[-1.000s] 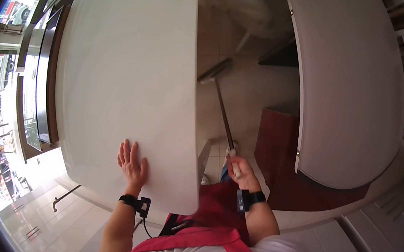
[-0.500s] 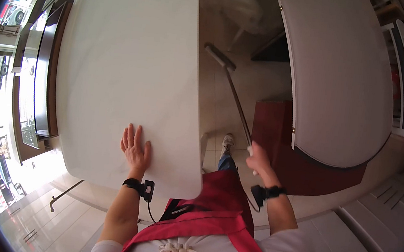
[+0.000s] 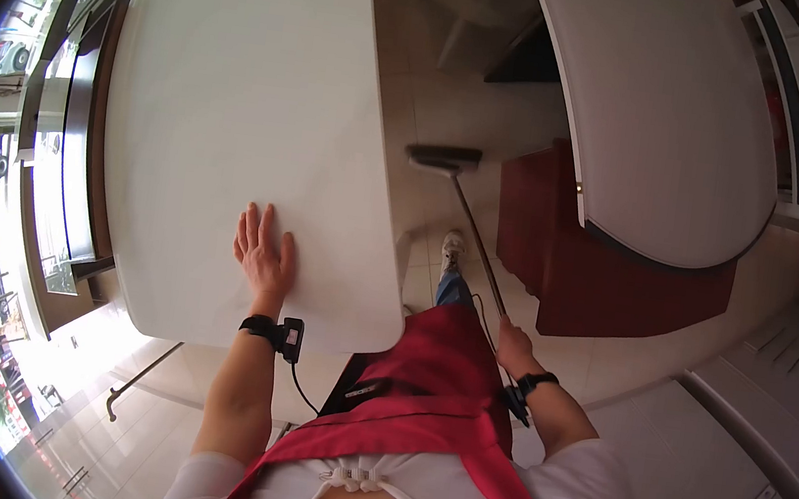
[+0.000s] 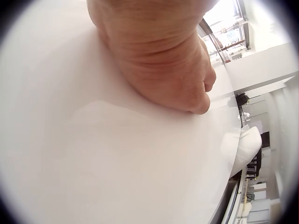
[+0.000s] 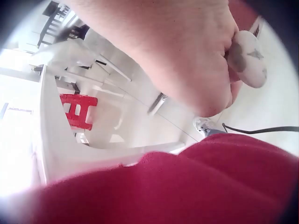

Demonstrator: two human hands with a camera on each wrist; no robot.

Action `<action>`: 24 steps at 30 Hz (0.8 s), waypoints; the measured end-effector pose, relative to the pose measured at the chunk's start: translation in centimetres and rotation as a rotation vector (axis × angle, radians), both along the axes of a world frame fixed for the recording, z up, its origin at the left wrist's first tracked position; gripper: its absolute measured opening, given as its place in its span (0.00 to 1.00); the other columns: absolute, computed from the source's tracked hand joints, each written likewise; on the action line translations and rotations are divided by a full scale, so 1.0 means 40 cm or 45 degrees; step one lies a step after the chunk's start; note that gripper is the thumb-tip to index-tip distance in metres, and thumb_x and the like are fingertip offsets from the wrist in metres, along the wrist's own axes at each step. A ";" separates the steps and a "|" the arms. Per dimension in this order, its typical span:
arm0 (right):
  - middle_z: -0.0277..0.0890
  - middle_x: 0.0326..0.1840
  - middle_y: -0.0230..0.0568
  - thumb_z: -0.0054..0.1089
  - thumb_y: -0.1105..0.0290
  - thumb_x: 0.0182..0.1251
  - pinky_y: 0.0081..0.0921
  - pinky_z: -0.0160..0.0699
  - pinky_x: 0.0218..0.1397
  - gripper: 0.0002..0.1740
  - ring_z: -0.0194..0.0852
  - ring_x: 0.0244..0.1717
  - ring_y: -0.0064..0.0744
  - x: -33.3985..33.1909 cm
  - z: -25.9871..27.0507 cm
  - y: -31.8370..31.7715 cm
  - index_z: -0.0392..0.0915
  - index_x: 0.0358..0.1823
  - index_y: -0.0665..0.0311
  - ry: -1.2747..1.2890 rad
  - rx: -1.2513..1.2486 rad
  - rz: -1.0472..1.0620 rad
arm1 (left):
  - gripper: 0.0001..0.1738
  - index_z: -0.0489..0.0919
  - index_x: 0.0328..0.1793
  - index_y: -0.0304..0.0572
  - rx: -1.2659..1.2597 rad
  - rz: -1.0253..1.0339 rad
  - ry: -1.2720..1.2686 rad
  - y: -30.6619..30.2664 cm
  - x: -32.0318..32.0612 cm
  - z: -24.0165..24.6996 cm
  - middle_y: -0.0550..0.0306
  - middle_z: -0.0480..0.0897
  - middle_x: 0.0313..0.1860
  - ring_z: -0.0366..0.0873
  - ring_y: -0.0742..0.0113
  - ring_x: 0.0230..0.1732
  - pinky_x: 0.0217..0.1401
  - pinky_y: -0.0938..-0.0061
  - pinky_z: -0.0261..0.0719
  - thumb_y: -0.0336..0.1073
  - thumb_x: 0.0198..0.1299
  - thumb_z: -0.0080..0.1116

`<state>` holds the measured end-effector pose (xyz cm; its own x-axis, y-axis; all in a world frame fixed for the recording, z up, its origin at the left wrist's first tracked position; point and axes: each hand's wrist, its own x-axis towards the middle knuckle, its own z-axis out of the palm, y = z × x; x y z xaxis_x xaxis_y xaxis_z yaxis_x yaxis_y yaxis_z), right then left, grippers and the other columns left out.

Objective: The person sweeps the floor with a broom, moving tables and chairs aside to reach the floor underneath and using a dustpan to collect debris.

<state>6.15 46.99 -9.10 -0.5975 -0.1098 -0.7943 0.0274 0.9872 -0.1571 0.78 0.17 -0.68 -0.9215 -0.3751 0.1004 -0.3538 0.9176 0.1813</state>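
Observation:
My left hand [image 3: 264,255] rests palm down on a white table [image 3: 241,80], its fingers stretched forward. In the left wrist view the heel of that hand lies close along the white surface. Down at my right side, my right hand [image 3: 513,348] grips the handle of a broom [image 3: 475,224]. The dark broom head [image 3: 444,157] is at the floor in the gap beside the table. In the right wrist view the pale, grey-marked handle end [image 5: 250,58] sticks out of my curled fingers.
Another rounded table [image 3: 675,114] stands to the right, over a dark red block [image 3: 606,275]. My shoe [image 3: 453,248] is on the tiled floor between them. A red slatted piece [image 5: 79,111] and a white chair [image 4: 243,144] appear farther off.
The broom head swung away, then came back closer to my body, and it has turned. My right hand moved outward and back toward my side. The left hand keeps its place on the table.

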 end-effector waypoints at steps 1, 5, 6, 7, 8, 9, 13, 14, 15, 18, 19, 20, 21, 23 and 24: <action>0.77 0.41 0.59 0.55 0.81 0.51 0.42 0.77 0.49 0.27 0.77 0.47 0.54 0.023 0.046 0.019 0.65 0.56 0.68 -0.039 0.007 0.023 | 0.30 0.63 0.71 0.53 -0.003 -0.003 0.001 -0.004 0.003 -0.008 0.49 0.58 0.73 0.50 0.48 0.74 0.73 0.53 0.42 0.45 0.61 0.46; 0.77 0.38 0.59 0.51 0.82 0.49 0.43 0.77 0.46 0.25 0.77 0.44 0.56 -0.012 0.287 0.016 0.67 0.53 0.68 -0.233 -0.171 -0.359 | 0.30 0.63 0.71 0.52 -0.018 0.001 -0.004 -0.005 0.005 -0.018 0.49 0.58 0.74 0.49 0.48 0.75 0.73 0.54 0.41 0.46 0.62 0.45; 0.77 0.38 0.59 0.51 0.82 0.49 0.43 0.77 0.46 0.25 0.77 0.43 0.57 -0.053 0.353 -0.004 0.67 0.53 0.68 -0.307 -0.186 -0.477 | 0.30 0.63 0.71 0.51 -0.022 0.003 -0.009 -0.002 0.004 -0.018 0.49 0.58 0.73 0.49 0.48 0.75 0.73 0.54 0.42 0.45 0.62 0.45; 0.77 0.37 0.60 0.50 0.82 0.48 0.44 0.76 0.45 0.25 0.77 0.42 0.58 -0.078 0.378 -0.017 0.68 0.53 0.68 -0.384 -0.203 -0.593 | 0.30 0.63 0.71 0.51 -0.028 0.006 -0.016 0.002 0.004 -0.018 0.48 0.58 0.73 0.49 0.49 0.74 0.73 0.55 0.42 0.45 0.61 0.46; 0.77 0.36 0.60 0.50 0.82 0.49 0.44 0.76 0.45 0.26 0.77 0.42 0.58 -0.088 0.364 -0.021 0.68 0.54 0.68 -0.308 -0.262 -0.559 | 0.30 0.63 0.71 0.50 -0.036 0.010 -0.022 0.004 0.001 -0.016 0.48 0.58 0.73 0.49 0.49 0.74 0.74 0.55 0.42 0.44 0.61 0.47; 0.77 0.36 0.61 0.50 0.82 0.49 0.45 0.76 0.44 0.26 0.77 0.41 0.59 -0.101 0.346 -0.025 0.68 0.54 0.68 -0.233 -0.320 -0.524 | 0.30 0.63 0.71 0.50 -0.041 0.010 -0.032 0.003 -0.002 -0.014 0.48 0.58 0.73 0.49 0.49 0.74 0.74 0.55 0.42 0.44 0.61 0.47; 0.76 0.34 0.60 0.51 0.81 0.50 0.47 0.75 0.44 0.26 0.76 0.40 0.60 -0.250 0.162 -0.098 0.68 0.55 0.68 0.315 -0.606 -0.209 | 0.31 0.61 0.71 0.47 -0.028 0.006 -0.084 0.010 -0.010 -0.009 0.46 0.57 0.74 0.48 0.47 0.74 0.73 0.54 0.42 0.42 0.59 0.47; 0.77 0.33 0.59 0.52 0.81 0.50 0.47 0.75 0.43 0.26 0.75 0.40 0.60 -0.321 0.100 -0.147 0.68 0.55 0.68 0.398 -0.638 -0.167 | 0.32 0.61 0.71 0.46 -0.028 0.011 -0.100 0.013 -0.015 -0.006 0.46 0.56 0.74 0.48 0.47 0.74 0.73 0.53 0.42 0.42 0.59 0.47; 0.77 0.33 0.58 0.52 0.80 0.50 0.46 0.75 0.44 0.25 0.75 0.41 0.60 -0.395 0.022 -0.205 0.69 0.54 0.69 0.488 -0.700 -0.178 | 0.32 0.60 0.71 0.46 -0.028 0.014 -0.118 0.012 -0.020 -0.006 0.46 0.56 0.73 0.48 0.46 0.74 0.73 0.52 0.41 0.41 0.59 0.46; 0.77 0.34 0.57 0.55 0.72 0.55 0.43 0.77 0.43 0.12 0.77 0.40 0.53 -0.643 -0.159 -0.413 0.73 0.42 0.66 0.402 -0.577 -0.003 | 0.33 0.59 0.71 0.45 -0.038 0.006 -0.172 0.000 -0.021 -0.008 0.45 0.55 0.74 0.47 0.45 0.74 0.73 0.50 0.41 0.41 0.58 0.45; 0.77 0.35 0.52 0.56 0.75 0.48 0.41 0.76 0.45 0.14 0.76 0.40 0.55 -0.699 -0.262 -0.469 0.74 0.39 0.68 0.704 -0.801 0.055 | 0.33 0.59 0.71 0.45 -0.042 0.007 -0.182 0.002 -0.021 -0.013 0.45 0.55 0.74 0.47 0.45 0.74 0.73 0.50 0.41 0.42 0.58 0.44; 0.77 0.31 0.50 0.55 0.73 0.53 0.40 0.77 0.39 0.09 0.78 0.36 0.50 -0.763 -0.317 -0.537 0.75 0.36 0.66 0.639 -0.902 -0.072 | 0.33 0.59 0.71 0.44 -0.036 0.015 -0.187 0.003 -0.026 -0.016 0.45 0.55 0.74 0.48 0.43 0.74 0.73 0.50 0.41 0.42 0.57 0.44; 0.77 0.27 0.47 0.54 0.71 0.59 0.38 0.78 0.33 0.05 0.80 0.32 0.45 -0.827 -0.368 -0.604 0.76 0.34 0.63 0.576 -1.003 -0.202 | 0.33 0.59 0.71 0.44 -0.032 0.007 -0.187 0.004 -0.029 -0.020 0.44 0.55 0.74 0.48 0.43 0.74 0.73 0.49 0.41 0.42 0.57 0.44; 0.79 0.27 0.44 0.55 0.72 0.59 0.35 0.79 0.30 0.04 0.81 0.30 0.42 -0.902 -0.346 -0.697 0.78 0.32 0.61 0.859 -0.708 0.113 | 0.33 0.59 0.70 0.44 -0.020 -0.003 -0.187 0.001 -0.022 -0.024 0.43 0.55 0.73 0.48 0.41 0.73 0.72 0.49 0.41 0.42 0.57 0.45; 0.79 0.27 0.44 0.56 0.73 0.58 0.34 0.80 0.29 0.04 0.81 0.30 0.41 -0.923 -0.317 -0.726 0.79 0.32 0.61 0.805 -0.627 0.101 | 0.33 0.60 0.70 0.44 -0.003 -0.005 -0.184 0.002 -0.022 -0.022 0.43 0.55 0.73 0.48 0.41 0.73 0.72 0.49 0.41 0.42 0.56 0.45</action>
<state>-30.75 17.95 -21.80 -0.8936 -0.4202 -0.1578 -0.2794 0.7958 -0.5372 -0.11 0.25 -1.56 -0.9279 -0.3714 -0.0328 -0.3724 0.9195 0.1261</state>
